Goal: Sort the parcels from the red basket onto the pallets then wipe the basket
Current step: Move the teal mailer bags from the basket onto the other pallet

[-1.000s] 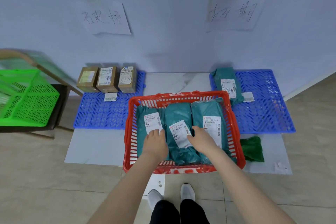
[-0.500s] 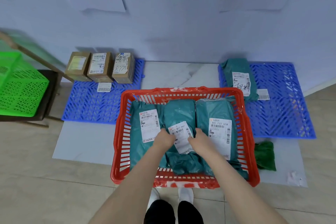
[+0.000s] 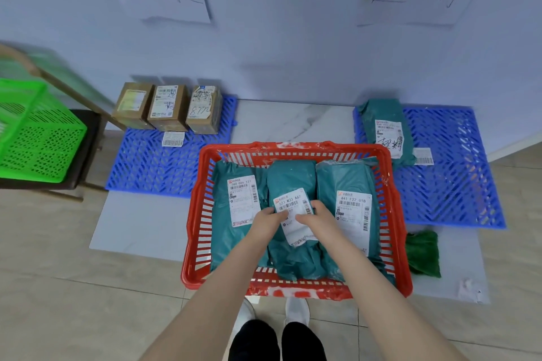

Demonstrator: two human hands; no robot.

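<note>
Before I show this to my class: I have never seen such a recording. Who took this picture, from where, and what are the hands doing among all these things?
No machine is at work here. A person wears a camera on the head, looking down, so the one picture shows their own view of their two bare hands. On the floor stands a red basket with three teal parcels side by side. The left hand and right hand both hold the middle parcel, fingers on its white label. Behind the basket lie two blue pallets: the left pallet carries three brown boxes, the right pallet one teal parcel. A green cloth lies right of the basket, and a green basket sits far left.
</note>
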